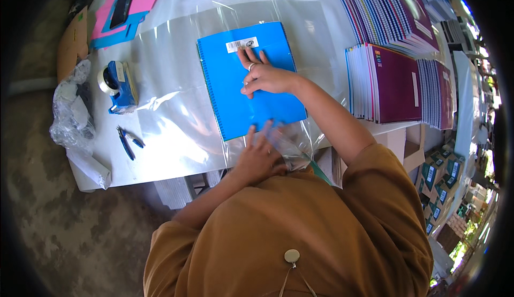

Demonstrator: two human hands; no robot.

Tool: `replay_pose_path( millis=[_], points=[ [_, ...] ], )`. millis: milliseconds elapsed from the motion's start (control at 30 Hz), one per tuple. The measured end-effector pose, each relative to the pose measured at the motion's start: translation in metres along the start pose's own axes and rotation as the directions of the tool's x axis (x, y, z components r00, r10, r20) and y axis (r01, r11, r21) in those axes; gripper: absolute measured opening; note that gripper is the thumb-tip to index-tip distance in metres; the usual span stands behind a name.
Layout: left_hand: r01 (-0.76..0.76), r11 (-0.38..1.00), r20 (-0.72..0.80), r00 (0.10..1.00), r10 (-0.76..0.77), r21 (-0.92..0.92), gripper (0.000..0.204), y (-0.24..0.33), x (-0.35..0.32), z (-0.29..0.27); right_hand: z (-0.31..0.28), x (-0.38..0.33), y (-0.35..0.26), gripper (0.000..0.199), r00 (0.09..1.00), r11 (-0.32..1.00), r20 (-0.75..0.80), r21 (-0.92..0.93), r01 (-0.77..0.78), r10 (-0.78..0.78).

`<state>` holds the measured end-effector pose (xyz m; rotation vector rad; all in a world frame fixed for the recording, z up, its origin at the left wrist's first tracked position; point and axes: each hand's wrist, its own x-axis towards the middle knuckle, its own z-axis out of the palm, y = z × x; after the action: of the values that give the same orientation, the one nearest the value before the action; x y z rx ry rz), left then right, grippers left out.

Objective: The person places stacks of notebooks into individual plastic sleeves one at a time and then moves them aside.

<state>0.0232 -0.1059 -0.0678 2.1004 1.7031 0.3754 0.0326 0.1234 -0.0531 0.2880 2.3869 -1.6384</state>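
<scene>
A blue spiral-bound notebook (230, 83) with a white label near its top lies on the table over a wide sheet of clear plastic film (176, 45). My right hand (267, 76) rests on the notebook, just below the label, with its fingers apart. By the notebook's lower edge is my left hand (258, 155), its fingers stretched out and partly smeared by motion. Crumpled clear film bunches up beside it at the table's front edge. Whether the left fingers touch that film I cannot tell.
On the left are a blue tape dispenser (123, 89), cutting pliers (126, 143) and crumpled plastic (75, 109). A black phone (122, 9) lies on pink and blue sheets at the back left. Stacks of purple spiral notebooks (395, 89) stand on the right; patterned boxes (440, 182) are below.
</scene>
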Motion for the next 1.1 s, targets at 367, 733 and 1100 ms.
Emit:
replay_pose_path(
  millis=[367, 733, 1100],
  points=[
    [0.08, 0.997, -0.643, 0.762, -0.075, -0.021, 0.017, 0.0, 0.023, -0.058, 0.0, 0.004, -0.017, 0.011, 0.994, 0.923, -0.01, -0.37, -0.102, 0.106],
    [0.584, 0.625, -0.686, 0.152, -0.712, -0.518, 0.035, -0.257, -0.146, -0.159, 0.009, 0.009, -0.026, 0.048, 0.976, 0.899, -0.193, -0.402, -0.174, 0.103],
    [-0.22, -0.134, -0.051, 0.675, -0.736, -0.966, 0.029, -0.268, -0.178, -0.155, 0.002, 0.003, -0.031, 0.074, 0.951, 0.907, -0.273, -0.346, -0.241, 0.148]
  ],
)
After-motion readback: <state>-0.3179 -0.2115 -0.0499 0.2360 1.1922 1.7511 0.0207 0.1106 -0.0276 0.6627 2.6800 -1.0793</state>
